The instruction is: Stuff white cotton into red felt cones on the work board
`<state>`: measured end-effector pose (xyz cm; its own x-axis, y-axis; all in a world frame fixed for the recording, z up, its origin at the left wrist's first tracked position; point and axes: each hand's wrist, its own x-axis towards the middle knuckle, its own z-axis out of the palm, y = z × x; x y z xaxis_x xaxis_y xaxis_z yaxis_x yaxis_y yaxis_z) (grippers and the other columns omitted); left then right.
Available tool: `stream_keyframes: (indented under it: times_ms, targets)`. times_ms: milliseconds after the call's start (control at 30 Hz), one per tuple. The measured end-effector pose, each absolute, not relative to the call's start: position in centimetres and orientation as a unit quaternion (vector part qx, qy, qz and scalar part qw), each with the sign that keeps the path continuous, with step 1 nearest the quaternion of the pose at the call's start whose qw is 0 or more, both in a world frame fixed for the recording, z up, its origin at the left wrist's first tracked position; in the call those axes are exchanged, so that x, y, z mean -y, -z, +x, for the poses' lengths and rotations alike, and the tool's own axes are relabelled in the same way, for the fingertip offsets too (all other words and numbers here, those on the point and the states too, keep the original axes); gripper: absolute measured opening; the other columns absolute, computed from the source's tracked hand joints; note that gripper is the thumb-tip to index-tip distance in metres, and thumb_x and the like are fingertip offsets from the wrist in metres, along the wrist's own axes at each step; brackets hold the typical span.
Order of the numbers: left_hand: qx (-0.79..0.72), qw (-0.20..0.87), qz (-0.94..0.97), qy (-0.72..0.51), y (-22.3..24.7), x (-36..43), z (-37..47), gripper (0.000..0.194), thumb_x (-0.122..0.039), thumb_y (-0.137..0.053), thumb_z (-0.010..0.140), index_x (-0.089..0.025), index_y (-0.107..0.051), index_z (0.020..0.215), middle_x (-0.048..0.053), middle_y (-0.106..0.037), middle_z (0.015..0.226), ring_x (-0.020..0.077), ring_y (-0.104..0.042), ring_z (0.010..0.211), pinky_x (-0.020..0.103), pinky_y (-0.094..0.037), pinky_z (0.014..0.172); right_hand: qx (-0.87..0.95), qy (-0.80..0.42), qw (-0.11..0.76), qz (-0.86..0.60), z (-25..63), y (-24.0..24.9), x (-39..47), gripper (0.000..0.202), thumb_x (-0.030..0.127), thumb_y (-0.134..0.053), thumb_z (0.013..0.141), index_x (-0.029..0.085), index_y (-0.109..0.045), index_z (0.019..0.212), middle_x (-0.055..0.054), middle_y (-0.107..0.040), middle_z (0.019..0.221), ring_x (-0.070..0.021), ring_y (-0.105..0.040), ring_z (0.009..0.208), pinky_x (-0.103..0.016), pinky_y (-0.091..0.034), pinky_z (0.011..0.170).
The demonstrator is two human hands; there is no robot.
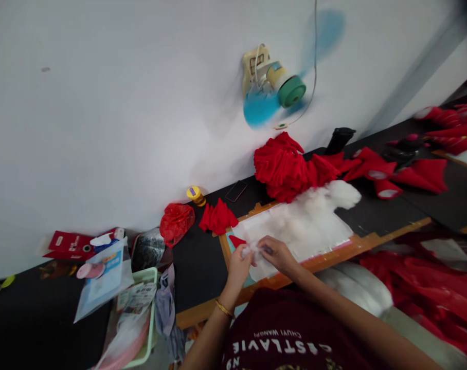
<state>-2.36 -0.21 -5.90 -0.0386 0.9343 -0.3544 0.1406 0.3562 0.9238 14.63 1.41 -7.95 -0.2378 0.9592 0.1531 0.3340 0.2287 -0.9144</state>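
Note:
Between my two hands is a tuft of white fluffy stuffing (251, 250), over the near left corner of a white sheet (252, 228) on the table. My left hand (239, 266) is closed on the tuft from the left, its fingertips partly hidden. A small red fabric point (236, 240) shows just past those fingers; I cannot tell whether it is held. My right hand (279, 254) pinches the stuffing from the right with bent fingers. Farther right on the sheet spreads a loose pile of white stuffing (314, 208).
Behind the sheet stand a big bundle of red fabric pieces (280, 164) and a smaller red stack (218, 217). A phone (236, 191) and a yellow-lidded jar (196, 196) lie near the wall. Above, a wall fan (291, 91) spins. A green basket (153, 298) is at left.

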Motion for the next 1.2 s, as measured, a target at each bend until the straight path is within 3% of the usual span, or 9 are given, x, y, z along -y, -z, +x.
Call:
stream_keyframes:
  times_ms: [133, 267, 400, 567, 767, 867, 967, 1100, 1200]
  targets:
    - [-0.616, 0.54, 0.402, -0.409, 6.2, -0.1, -3.4, 0.035, -0.041, -0.071, 0.074, -0.015, -0.066, 0.095, 0.003, -0.068, 0.073, 0.0158, -0.062, 0.063, 0.024, -0.047, 0.061, 0.645, -0.417, 0.373, -0.521, 15.5, 7.9, -1.7, 0.014, 0.024, -0.054, 0.079, 0.021, -0.064, 0.088, -0.003, -0.066, 0.078, -0.0163, -0.058, 0.066, -0.028, -0.048, 0.066]
    - [-0.608, 0.534, 0.428, -0.402, 5.8, -0.4, -3.0, 0.034, -0.042, -0.072, 0.072, -0.015, -0.066, 0.092, -0.001, -0.063, 0.07, 0.012, -0.055, 0.059, 0.021, -0.043, 0.057, 0.644, -0.476, 0.363, -0.477, 15.1, 7.3, -1.9, 0.039, 0.028, -0.06, 0.077, 0.021, -0.061, 0.115, -0.002, -0.067, 0.089, -0.014, -0.056, 0.065, -0.026, -0.046, 0.065]
    - [-0.584, 0.564, 0.435, -0.388, 5.4, -0.5, -2.5, 0.032, -0.042, -0.072, 0.072, -0.016, -0.064, 0.088, -0.002, -0.061, 0.066, 0.0112, -0.053, 0.056, 0.022, -0.043, 0.056, 0.649, -0.489, 0.368, -0.453, 15.1, 7.3, -2.3, 0.016, 0.029, -0.054, 0.082, 0.019, -0.064, 0.089, 0.0, -0.064, 0.072, -0.0142, -0.054, 0.063, -0.025, -0.043, 0.063]
    - [-0.607, 0.548, 0.399, -0.414, 5.7, -0.5, -3.5, 0.039, -0.046, -0.072, 0.074, -0.015, -0.062, 0.095, 0.001, -0.064, 0.073, 0.0124, -0.057, 0.059, 0.023, -0.047, 0.058, 0.618, -0.458, 0.391, -0.504, 16.0, 8.0, -2.8, 0.018, 0.035, -0.053, 0.085, 0.02, -0.061, 0.081, 0.001, -0.06, 0.066, -0.0144, -0.052, 0.061, -0.025, -0.04, 0.059]
    - [-0.569, 0.542, 0.488, -0.38, 4.9, 0.0, -2.1, 0.048, -0.036, -0.072, 0.076, -0.02, -0.054, 0.117, 0.004, -0.065, 0.099, 0.0117, -0.059, 0.065, 0.023, -0.05, 0.058, 0.655, -0.458, 0.372, -0.472, 15.0, 7.4, -2.5, 0.034, 0.026, -0.057, 0.08, 0.019, -0.061, 0.113, 0.002, -0.063, 0.073, -0.0138, -0.054, 0.061, -0.024, -0.043, 0.061]
    - [-0.584, 0.519, 0.502, -0.371, 5.2, 0.3, -1.5, 0.028, -0.041, -0.062, 0.085, -0.018, -0.057, 0.099, 0.001, -0.061, 0.081, 0.0121, -0.057, 0.06, 0.024, -0.048, 0.055, 0.665, -0.451, 0.368, -0.468, 14.8, 7.3, -2.2, 0.021, 0.025, -0.052, 0.084, 0.019, -0.066, 0.099, 0.0, -0.065, 0.072, -0.0146, -0.056, 0.063, -0.025, -0.044, 0.064]
    - [-0.602, 0.526, 0.454, -0.392, 5.7, 0.2, -1.7, 0.029, -0.046, -0.059, 0.086, -0.019, -0.057, 0.095, -0.001, -0.059, 0.071, 0.0126, -0.056, 0.057, 0.024, -0.048, 0.056, 0.646, -0.43, 0.374, -0.508, 15.3, 7.7, -2.1, 0.019, 0.029, -0.05, 0.088, 0.019, -0.066, 0.084, -0.001, -0.065, 0.068, -0.0158, -0.057, 0.062, -0.026, -0.044, 0.061]
    - [-0.564, 0.622, 0.298, -0.454, 6.4, -0.2, -1.9, 0.044, -0.052, -0.063, 0.081, -0.02, -0.058, 0.111, 0.006, -0.067, 0.101, 0.0167, -0.064, 0.076, 0.028, -0.054, 0.066, 0.649, -0.407, 0.357, -0.534, 15.3, 8.3, -1.9, 0.02, 0.031, -0.053, 0.088, 0.018, -0.067, 0.092, -0.003, -0.068, 0.073, -0.0177, -0.06, 0.064, -0.027, -0.048, 0.063]
    - [-0.515, 0.673, 0.248, -0.469, 7.0, -0.3, -1.2, 0.046, -0.049, -0.064, 0.079, -0.019, -0.06, 0.114, 0.011, -0.067, 0.117, 0.0218, -0.066, 0.096, 0.032, -0.055, 0.08, 0.661, -0.402, 0.371, -0.514, 14.4, 8.3, -1.5, 0.036, 0.033, -0.062, 0.082, 0.018, -0.064, 0.115, -0.01, -0.072, 0.103, -0.0229, -0.067, 0.089, -0.034, -0.052, 0.081]
